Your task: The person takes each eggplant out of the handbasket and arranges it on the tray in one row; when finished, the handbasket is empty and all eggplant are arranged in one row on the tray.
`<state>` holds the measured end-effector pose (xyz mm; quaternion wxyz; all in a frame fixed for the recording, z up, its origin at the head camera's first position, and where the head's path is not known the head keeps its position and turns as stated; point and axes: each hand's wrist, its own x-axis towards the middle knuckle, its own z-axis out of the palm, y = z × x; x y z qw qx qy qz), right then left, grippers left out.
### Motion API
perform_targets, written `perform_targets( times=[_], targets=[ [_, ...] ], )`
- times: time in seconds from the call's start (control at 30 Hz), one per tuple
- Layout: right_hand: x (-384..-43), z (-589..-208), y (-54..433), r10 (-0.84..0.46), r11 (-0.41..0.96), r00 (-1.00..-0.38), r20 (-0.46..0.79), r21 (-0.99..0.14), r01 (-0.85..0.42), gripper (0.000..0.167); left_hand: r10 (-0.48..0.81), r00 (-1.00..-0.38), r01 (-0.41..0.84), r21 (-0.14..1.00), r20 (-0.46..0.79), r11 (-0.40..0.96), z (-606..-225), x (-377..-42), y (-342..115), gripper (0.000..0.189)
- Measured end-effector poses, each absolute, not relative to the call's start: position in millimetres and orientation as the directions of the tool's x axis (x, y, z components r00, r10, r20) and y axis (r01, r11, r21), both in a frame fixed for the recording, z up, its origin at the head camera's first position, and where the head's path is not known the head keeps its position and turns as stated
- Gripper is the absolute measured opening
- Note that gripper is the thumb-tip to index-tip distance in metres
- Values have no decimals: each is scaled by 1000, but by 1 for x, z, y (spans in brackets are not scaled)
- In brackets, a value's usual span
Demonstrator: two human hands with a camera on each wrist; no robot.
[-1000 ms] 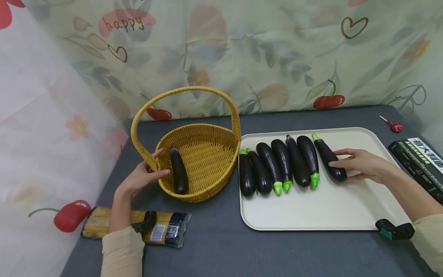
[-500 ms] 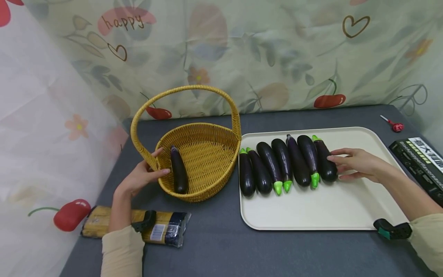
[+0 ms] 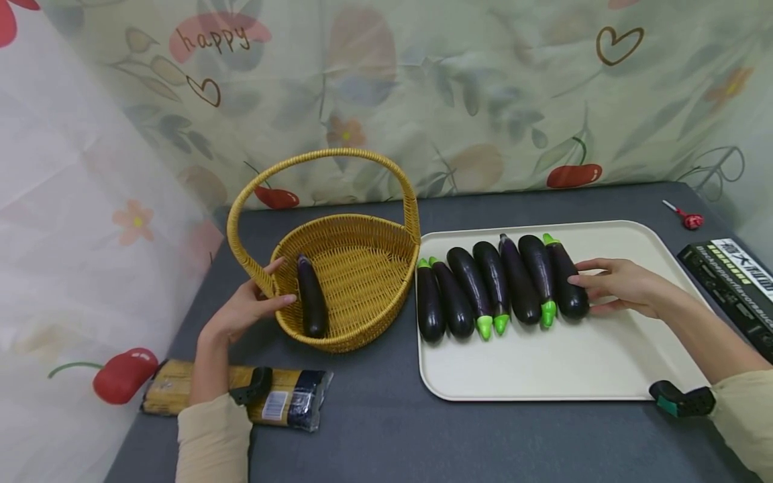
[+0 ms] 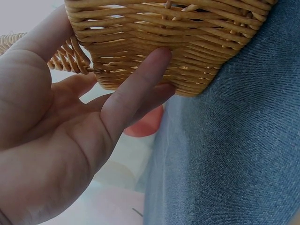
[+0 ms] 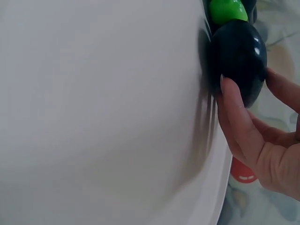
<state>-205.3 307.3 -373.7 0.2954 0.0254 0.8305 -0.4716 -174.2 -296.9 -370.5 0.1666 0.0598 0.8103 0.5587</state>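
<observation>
My left hand point(image 3: 238, 312) grips the wicker basket point(image 3: 368, 329) at its left side, near the foot of the handle. Fingers press on the woven outer wall point(image 4: 154, 42) in the left wrist view. One dark eggplant point(image 3: 312, 302) lies inside, along the basket's left wall. At the right, my right hand point(image 3: 628, 288) holds the thick lower end of the rightmost eggplant point(image 3: 566, 282), with digits on both sides of that end point(image 5: 239, 56) in the right wrist view. Its green stem points away. Several other eggplants point(image 3: 474, 285) lie side by side on the white tray point(image 3: 543, 376).
Left of centre lies a clear-wrapped yellow package point(image 3: 284, 399), partly under the left forearm. Beyond the tray's right edge are a dark box point(image 3: 725, 288) and a red lollipop point(image 3: 691, 220). A printed curtain point(image 3: 459, 100) hangs behind the table.
My right hand has slid the rightmost eggplant left until it lies against its neighbour; in the last half second it has barely moved. My left hand and the basket have stayed put.
</observation>
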Motion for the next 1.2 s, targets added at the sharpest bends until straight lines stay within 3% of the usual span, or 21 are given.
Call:
perform_targets(
  times=[0.47,0.77,0.83,1.0,1.1,1.2],
  targets=[
    [-209,-371,314,-223,533,-842,-492,-784,317,76,281,-939,-85,925,-199,371,-372,-174,-297,83],
    [-223,-340,329,-249,428,-873,-419,-856,289,67,289,-938,-75,926,-191,370,-373,-173,-297,81],
    [-226,-331,329,-273,407,-873,-405,-871,276,59,290,-938,-74,926,-191,369,-373,-173,-297,81],
    [-230,-317,324,-339,328,-861,-378,-906,268,17,288,-938,-76,926,-192,370,-373,-173,-298,82],
    [-231,-315,314,-386,283,-842,-377,-917,281,18,288,-938,-79,928,-192,363,-374,-174,-298,82],
    [-232,-315,297,-422,250,-822,-382,-921,300,31,286,-939,-78,930,-190,359,-374,-174,-297,82]
  ],
)
